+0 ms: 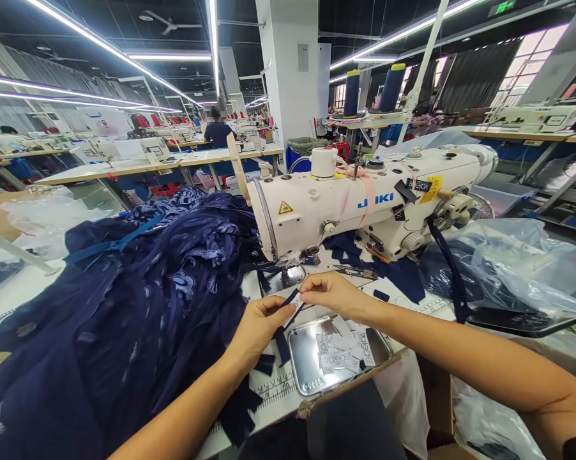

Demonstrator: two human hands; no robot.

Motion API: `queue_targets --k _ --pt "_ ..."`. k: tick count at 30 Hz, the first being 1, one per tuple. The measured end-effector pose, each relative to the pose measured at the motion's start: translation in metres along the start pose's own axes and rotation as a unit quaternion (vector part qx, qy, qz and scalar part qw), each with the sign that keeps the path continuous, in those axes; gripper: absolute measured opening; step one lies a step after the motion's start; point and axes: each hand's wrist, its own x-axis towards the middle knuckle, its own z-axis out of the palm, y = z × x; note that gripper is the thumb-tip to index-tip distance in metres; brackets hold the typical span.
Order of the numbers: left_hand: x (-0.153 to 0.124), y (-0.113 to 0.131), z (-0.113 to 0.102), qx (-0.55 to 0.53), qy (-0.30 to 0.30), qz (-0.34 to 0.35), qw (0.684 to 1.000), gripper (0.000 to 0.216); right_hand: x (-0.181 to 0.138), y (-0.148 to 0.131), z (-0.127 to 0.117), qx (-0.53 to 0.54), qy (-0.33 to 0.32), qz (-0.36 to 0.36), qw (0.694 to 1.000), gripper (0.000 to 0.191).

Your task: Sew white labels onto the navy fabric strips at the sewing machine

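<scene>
Between my two hands I hold a small fabric label (pixel 295 308), pale with a dark navy strip along its edge. My left hand (pixel 262 322) pinches its lower left end, and my right hand (pixel 333 294) pinches the upper right end. Just below them a shiny metal tray (pixel 304 358) holds a loose pile of white printed labels (pixel 345 348). Behind my hands stands a white sewing machine (pixel 311 211), its needle area close to my fingertips. A large heap of navy patterned fabric (pixel 173 300) lies to the left of my left hand.
Navy fabric scraps (pixel 398 275) and metal tweezers (pixel 355 271) lie under the machine arm. Clear plastic bags (pixel 522 255) sit at the right. Two navy thread cones (pixel 352 94) stand behind. A person (pixel 218 131) is at a far table.
</scene>
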Motion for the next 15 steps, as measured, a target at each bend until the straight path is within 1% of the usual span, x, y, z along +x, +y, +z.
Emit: queue_targets --k 7,15 --pt "0.002 -0.0028 -0.0022 -0.007 0.007 0.015 1.0 0.025 -0.0001 0.0034 0.0037 0.026 0.015 -0.012 0.999 0.016" --pt "0.0032 -0.0039 -0.0051 0.008 -0.013 0.013 1.0 0.022 -0.0054 -0.0012 0.0075 0.072 0.022 0.011 0.997 0.013"
